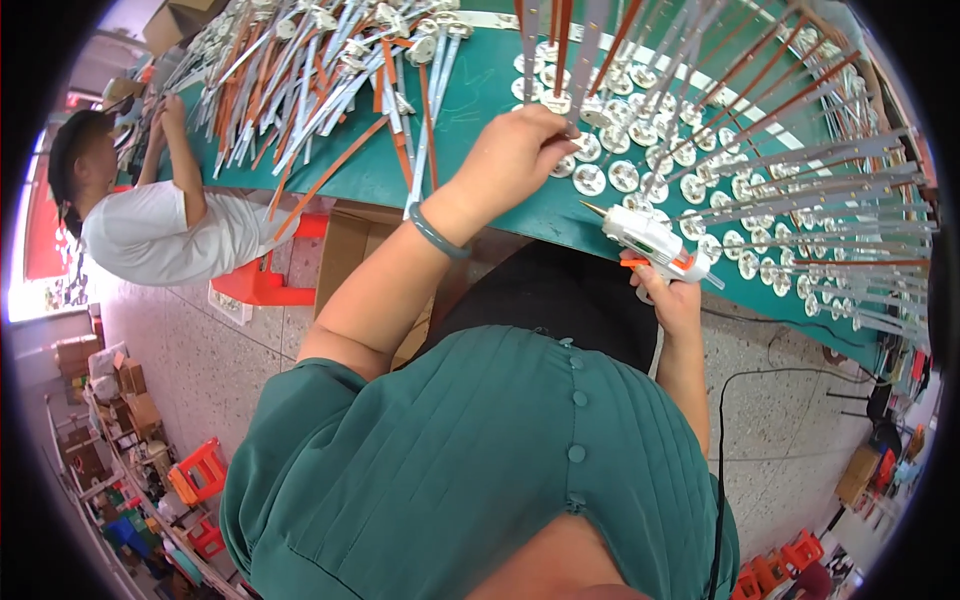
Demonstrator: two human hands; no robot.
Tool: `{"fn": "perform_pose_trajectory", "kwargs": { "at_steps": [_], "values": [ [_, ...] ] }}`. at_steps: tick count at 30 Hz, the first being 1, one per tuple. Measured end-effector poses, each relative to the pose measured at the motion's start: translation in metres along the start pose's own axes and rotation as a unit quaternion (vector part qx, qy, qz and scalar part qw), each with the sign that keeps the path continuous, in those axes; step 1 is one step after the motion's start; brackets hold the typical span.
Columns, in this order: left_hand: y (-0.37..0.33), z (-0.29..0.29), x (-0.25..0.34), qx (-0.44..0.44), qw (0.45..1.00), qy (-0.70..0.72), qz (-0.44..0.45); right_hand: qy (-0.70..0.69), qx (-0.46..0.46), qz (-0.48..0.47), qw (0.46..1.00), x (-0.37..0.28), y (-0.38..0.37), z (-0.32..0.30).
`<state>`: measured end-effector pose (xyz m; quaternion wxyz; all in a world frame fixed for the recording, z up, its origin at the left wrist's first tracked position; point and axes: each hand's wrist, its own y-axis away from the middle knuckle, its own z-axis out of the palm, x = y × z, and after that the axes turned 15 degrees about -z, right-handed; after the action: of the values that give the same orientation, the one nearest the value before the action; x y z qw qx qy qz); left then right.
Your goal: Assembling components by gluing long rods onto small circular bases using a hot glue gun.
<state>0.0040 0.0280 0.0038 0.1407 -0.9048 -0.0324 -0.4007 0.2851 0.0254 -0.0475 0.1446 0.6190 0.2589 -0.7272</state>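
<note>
It looks like gluing: the left hand (517, 158) pinches a grey strip (587, 60), the right hand (672, 298) grips a glue gun (643, 236), which likely needs steering to a joint.

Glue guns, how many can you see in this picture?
1: a white glue gun with an orange trigger, held in the right hand, its nozzle pointing toward the left hand. Others might be hidden behind the heaped strips.
</note>
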Motion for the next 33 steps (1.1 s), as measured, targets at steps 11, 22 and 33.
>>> {"fn": "perform_pose_trajectory", "kwargs": {
  "at_steps": [11,22,33],
  "values": [
    [-0.016,-0.094,-0.064,0.144,0.972,-0.181,-0.023,0.020,0.012,-0.002,1.000,0.003,0.004,-0.003],
    [-0.069,-0.059,-0.105,0.096,0.828,-0.540,-0.115,0.015,0.023,-0.012,1.000,0.008,0.008,-0.003],
    [-0.070,-0.083,-0.113,0.151,0.959,-0.223,-0.085,0.004,0.007,-0.002,1.000,0.006,0.006,-0.004]
  ]
}}
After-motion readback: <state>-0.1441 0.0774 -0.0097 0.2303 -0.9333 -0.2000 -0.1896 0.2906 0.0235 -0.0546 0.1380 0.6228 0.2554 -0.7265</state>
